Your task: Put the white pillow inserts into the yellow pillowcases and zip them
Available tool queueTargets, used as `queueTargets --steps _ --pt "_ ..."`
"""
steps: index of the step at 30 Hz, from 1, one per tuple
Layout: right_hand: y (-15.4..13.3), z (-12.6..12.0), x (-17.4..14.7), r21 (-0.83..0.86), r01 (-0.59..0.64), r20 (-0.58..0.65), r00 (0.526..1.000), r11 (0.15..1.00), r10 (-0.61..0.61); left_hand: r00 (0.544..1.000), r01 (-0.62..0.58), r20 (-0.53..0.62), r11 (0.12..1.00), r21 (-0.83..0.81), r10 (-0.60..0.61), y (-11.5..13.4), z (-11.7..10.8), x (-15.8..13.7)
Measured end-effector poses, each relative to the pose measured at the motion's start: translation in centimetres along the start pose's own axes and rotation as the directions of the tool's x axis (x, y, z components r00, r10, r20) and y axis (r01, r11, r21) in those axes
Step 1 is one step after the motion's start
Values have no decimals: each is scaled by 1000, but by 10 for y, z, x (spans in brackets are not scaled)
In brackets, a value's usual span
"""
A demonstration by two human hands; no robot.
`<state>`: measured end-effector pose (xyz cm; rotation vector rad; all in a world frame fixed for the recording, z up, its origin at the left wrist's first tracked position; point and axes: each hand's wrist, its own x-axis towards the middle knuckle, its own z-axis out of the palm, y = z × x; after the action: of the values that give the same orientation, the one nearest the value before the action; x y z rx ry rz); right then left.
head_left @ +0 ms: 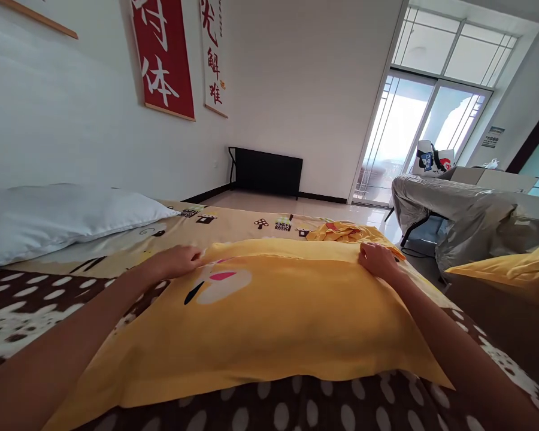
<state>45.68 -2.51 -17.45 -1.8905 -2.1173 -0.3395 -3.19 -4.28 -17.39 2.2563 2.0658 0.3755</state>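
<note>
A yellow pillowcase [269, 317] with a pink, white and black print lies spread flat across the bed in front of me. Its far edge is folded over into a lighter yellow strip. My left hand [182, 261] pinches the far left corner of that strip, fingers closed on the cloth. At the far right corner, my right hand [377, 258] grips the same edge with curled fingers. Just beyond the right hand lies a crumpled yellow cloth [348, 232]. A white pillow [67, 218] rests at the left, apart from both hands.
Under the pillowcase is a brown blanket with white dots [314, 410], over a beige patterned sheet [238, 222]. More yellow fabric [512, 266] hangs at the right. Beyond it stands a plastic-covered piece of furniture [471, 203]. A black folded panel [267, 172] leans by the far wall.
</note>
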Motion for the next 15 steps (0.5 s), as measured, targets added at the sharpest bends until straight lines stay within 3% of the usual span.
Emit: queueTargets --steps 4,8,11,15 --pt "-81 -8 13 158 113 -74 992 981 -103 990 -93 -108 996 13 94 76 -14 12" --pt "-156 6 14 320 317 -63 947 893 -314 964 -265 -48 963 -49 262 149 15 26" --pt "-152 23 14 326 349 -19 932 879 -363 962 -273 7 959 -78 274 153 42 28" --pt "-86 41 11 356 266 3 958 896 -286 988 -154 -5 983 -97 154 110 61 21"
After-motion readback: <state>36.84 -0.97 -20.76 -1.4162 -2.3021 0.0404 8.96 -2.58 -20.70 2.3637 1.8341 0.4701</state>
